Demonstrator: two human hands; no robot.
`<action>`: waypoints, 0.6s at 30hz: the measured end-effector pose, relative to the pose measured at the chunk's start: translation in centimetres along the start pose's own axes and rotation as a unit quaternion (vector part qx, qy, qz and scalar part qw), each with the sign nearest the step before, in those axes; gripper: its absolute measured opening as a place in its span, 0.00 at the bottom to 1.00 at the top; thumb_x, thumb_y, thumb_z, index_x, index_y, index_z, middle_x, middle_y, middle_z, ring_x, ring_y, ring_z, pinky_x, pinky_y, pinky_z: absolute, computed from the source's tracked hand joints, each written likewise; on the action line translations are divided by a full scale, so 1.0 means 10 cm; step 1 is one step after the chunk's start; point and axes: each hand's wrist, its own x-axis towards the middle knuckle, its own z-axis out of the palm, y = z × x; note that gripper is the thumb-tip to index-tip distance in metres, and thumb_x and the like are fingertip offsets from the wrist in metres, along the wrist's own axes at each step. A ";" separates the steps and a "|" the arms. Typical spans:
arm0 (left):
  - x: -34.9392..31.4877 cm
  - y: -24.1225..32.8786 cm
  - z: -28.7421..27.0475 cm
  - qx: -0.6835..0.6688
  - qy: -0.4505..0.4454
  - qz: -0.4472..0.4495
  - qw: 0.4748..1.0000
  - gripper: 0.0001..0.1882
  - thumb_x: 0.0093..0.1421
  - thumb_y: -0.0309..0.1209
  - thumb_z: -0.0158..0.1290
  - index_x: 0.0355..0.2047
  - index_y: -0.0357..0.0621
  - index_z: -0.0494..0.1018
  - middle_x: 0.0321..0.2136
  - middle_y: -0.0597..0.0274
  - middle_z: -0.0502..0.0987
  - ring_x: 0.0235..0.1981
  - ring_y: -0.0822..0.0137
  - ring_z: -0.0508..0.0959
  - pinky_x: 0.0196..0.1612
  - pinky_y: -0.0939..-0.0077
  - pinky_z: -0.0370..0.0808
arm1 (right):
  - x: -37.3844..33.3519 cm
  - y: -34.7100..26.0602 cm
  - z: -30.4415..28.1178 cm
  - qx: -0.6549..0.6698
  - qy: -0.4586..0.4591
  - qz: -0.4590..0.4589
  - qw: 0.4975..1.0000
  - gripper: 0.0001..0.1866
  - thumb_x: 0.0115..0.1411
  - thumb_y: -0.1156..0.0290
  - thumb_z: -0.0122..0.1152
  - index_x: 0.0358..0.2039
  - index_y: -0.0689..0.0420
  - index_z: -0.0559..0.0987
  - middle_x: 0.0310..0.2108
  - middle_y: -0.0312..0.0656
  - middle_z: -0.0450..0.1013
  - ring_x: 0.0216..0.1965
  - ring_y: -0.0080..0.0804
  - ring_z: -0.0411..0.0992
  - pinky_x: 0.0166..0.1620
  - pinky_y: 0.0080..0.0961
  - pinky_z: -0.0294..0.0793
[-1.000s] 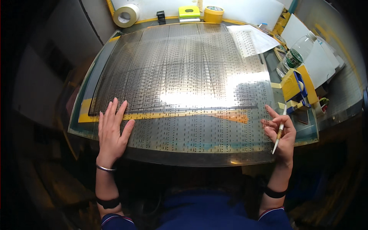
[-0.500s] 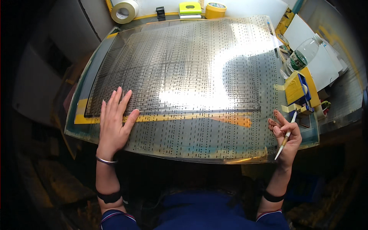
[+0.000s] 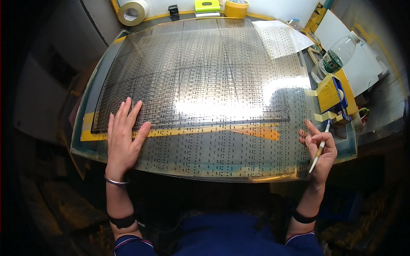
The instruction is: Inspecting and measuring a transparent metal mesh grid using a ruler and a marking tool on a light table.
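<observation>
A large clear film sheet (image 3: 205,158) printed with rows of small dark marks lies over a darker gridded panel (image 3: 141,81). My left hand (image 3: 124,132) rests flat on the sheet's left part, fingers spread, over the panel's near left corner. At the sheet's right edge is my right hand (image 3: 319,149), with a slim white pen-like tool (image 3: 319,151) gripped between its fingers. A tan band circles the tool, and its white pointed end faces me. The index finger stretches toward the sheet; I cannot tell whether its tip touches. Yellow tape (image 3: 171,133) runs along the panel's near edge.
A yellow and blue tape dispenser (image 3: 329,96) stands on the right, with a clear plastic bottle (image 3: 339,55) behind it. Along the back are a tape roll (image 3: 133,13), a black clip (image 3: 174,12), a green hole punch (image 3: 207,6) and a yellow tub (image 3: 236,8). White paper (image 3: 284,36) lies back right.
The film's far right part has come down flatter, and the bright glare on it has shrunk. White paper now shows at the back right. Both hands stay in nearly the same places.
</observation>
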 end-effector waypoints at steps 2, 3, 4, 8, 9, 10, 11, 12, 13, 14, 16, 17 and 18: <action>0.05 -0.04 0.02 0.014 0.006 -0.016 1.000 0.34 0.70 0.57 0.44 0.70 0.54 0.62 0.73 0.52 0.55 0.75 0.54 0.52 0.75 0.50 0.39 | 0.00 -0.01 0.00 0.007 0.003 0.004 1.000 0.04 0.65 0.83 0.57 0.37 0.61 0.72 0.56 0.64 0.73 0.46 0.41 0.81 0.48 0.32 0.83; 0.09 -0.05 0.03 0.020 0.009 -0.025 0.999 0.34 0.70 0.57 0.44 0.70 0.54 0.62 0.73 0.52 0.55 0.75 0.54 0.51 0.75 0.50 0.38 | 0.00 -0.01 -0.01 0.005 0.006 0.005 1.000 0.03 0.66 0.82 0.57 0.38 0.61 0.72 0.56 0.64 0.73 0.45 0.41 0.81 0.47 0.32 0.83; 0.12 -0.07 0.04 0.018 0.003 -0.033 0.999 0.35 0.70 0.58 0.44 0.70 0.55 0.62 0.73 0.52 0.54 0.75 0.55 0.50 0.75 0.51 0.38 | 0.00 -0.02 -0.01 0.003 0.009 0.007 1.000 0.03 0.66 0.81 0.57 0.39 0.61 0.72 0.56 0.64 0.73 0.45 0.41 0.81 0.47 0.32 0.83; 0.19 -0.10 0.05 0.018 0.005 -0.042 0.999 0.35 0.70 0.58 0.43 0.71 0.56 0.61 0.73 0.52 0.54 0.75 0.55 0.50 0.75 0.50 0.38 | -0.02 -0.05 -0.04 0.033 -0.007 0.013 0.999 0.06 0.67 0.77 0.56 0.43 0.61 0.71 0.57 0.64 0.72 0.49 0.37 0.79 0.49 0.29 0.82; 0.20 -0.11 0.05 0.021 0.005 -0.045 0.999 0.35 0.70 0.58 0.42 0.71 0.55 0.61 0.73 0.52 0.53 0.75 0.55 0.50 0.75 0.50 0.37 | -0.01 -0.03 -0.05 0.026 -0.011 0.012 1.000 0.07 0.67 0.76 0.55 0.44 0.61 0.71 0.57 0.64 0.72 0.50 0.37 0.78 0.49 0.29 0.82; 0.20 -0.11 0.05 0.024 0.005 -0.049 0.999 0.35 0.70 0.58 0.42 0.71 0.55 0.61 0.73 0.52 0.53 0.75 0.55 0.50 0.75 0.50 0.37 | -0.01 -0.02 -0.07 0.018 -0.016 0.010 1.000 0.08 0.68 0.74 0.54 0.45 0.61 0.71 0.58 0.64 0.71 0.52 0.37 0.77 0.50 0.29 0.81; 0.20 -0.10 0.05 0.023 0.005 -0.049 0.999 0.35 0.70 0.58 0.42 0.71 0.55 0.61 0.73 0.51 0.53 0.75 0.55 0.49 0.75 0.50 0.37 | -0.01 -0.02 -0.07 0.022 -0.023 0.015 0.999 0.08 0.67 0.74 0.54 0.46 0.61 0.71 0.58 0.64 0.71 0.53 0.36 0.77 0.51 0.29 0.81; 0.19 -0.09 0.05 0.023 0.004 -0.050 0.998 0.35 0.70 0.58 0.42 0.71 0.55 0.60 0.73 0.51 0.53 0.75 0.55 0.49 0.75 0.50 0.37 | -0.01 -0.03 -0.06 0.025 -0.030 0.020 0.999 0.09 0.67 0.75 0.54 0.46 0.61 0.71 0.59 0.64 0.70 0.54 0.36 0.76 0.52 0.29 0.80; 0.18 -0.09 0.05 0.022 0.003 -0.052 0.998 0.35 0.71 0.57 0.42 0.71 0.55 0.60 0.73 0.51 0.53 0.75 0.54 0.49 0.75 0.50 0.37 | -0.01 -0.04 -0.06 0.029 -0.037 0.024 0.999 0.09 0.67 0.75 0.54 0.47 0.61 0.70 0.59 0.64 0.70 0.55 0.35 0.75 0.53 0.29 0.80; 0.17 -0.08 0.06 0.023 0.004 -0.050 0.998 0.35 0.71 0.57 0.42 0.71 0.54 0.60 0.73 0.51 0.53 0.75 0.54 0.49 0.75 0.50 0.37 | 0.00 -0.04 -0.08 0.042 -0.042 0.029 0.998 0.10 0.67 0.75 0.54 0.47 0.61 0.70 0.60 0.65 0.69 0.55 0.35 0.75 0.54 0.30 0.79; 0.14 -0.07 0.06 0.025 0.005 -0.047 0.999 0.35 0.71 0.57 0.41 0.71 0.54 0.60 0.73 0.51 0.53 0.75 0.54 0.49 0.75 0.50 0.37 | 0.00 -0.04 -0.13 0.068 -0.053 0.038 0.996 0.10 0.67 0.76 0.53 0.48 0.61 0.70 0.60 0.65 0.69 0.55 0.36 0.75 0.56 0.31 0.78; 0.11 -0.06 0.05 0.025 0.003 -0.050 0.998 0.35 0.71 0.57 0.42 0.71 0.54 0.60 0.73 0.51 0.53 0.75 0.54 0.49 0.75 0.50 0.37 | 0.00 -0.03 -0.15 0.072 -0.058 0.046 0.995 0.11 0.67 0.76 0.53 0.49 0.61 0.70 0.61 0.66 0.68 0.55 0.36 0.75 0.57 0.31 0.77; 0.08 -0.04 0.04 0.025 0.000 -0.053 0.998 0.35 0.71 0.57 0.42 0.71 0.53 0.59 0.73 0.51 0.53 0.75 0.54 0.49 0.75 0.50 0.37 | 0.00 -0.01 -0.18 0.076 -0.064 0.053 0.994 0.11 0.67 0.76 0.53 0.49 0.60 0.70 0.61 0.66 0.68 0.55 0.36 0.75 0.58 0.31 0.77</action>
